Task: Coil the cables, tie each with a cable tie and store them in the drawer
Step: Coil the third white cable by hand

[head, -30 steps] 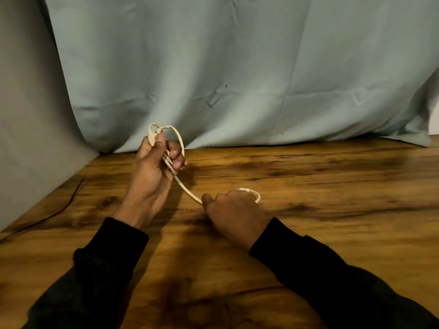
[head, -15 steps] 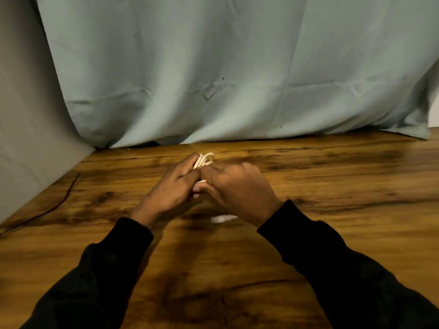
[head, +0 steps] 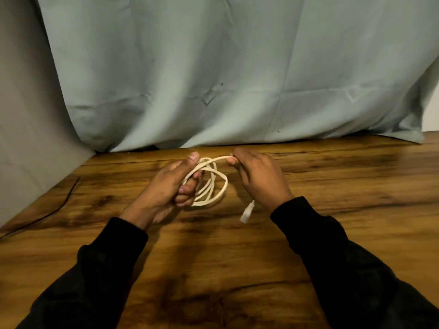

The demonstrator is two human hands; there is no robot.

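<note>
Off to the left of my fingers, a thin black wire (head: 59,205) trails along the wooden table (head: 332,186). My left hand (head: 166,186) has its fingers curled tight around the gathered loops of the cream-white round cable (head: 213,186), the coil hanging just right of them. My right hand (head: 256,176) pinches the strand leading off the coil, its white plug end (head: 247,212) dangling below my wrist. To coil well, I should lay each turn the same size, keep slack short, and avoid twisting.

Both hands raised, left (head: 169,184) and right (head: 257,176), fingers curled.
</note>
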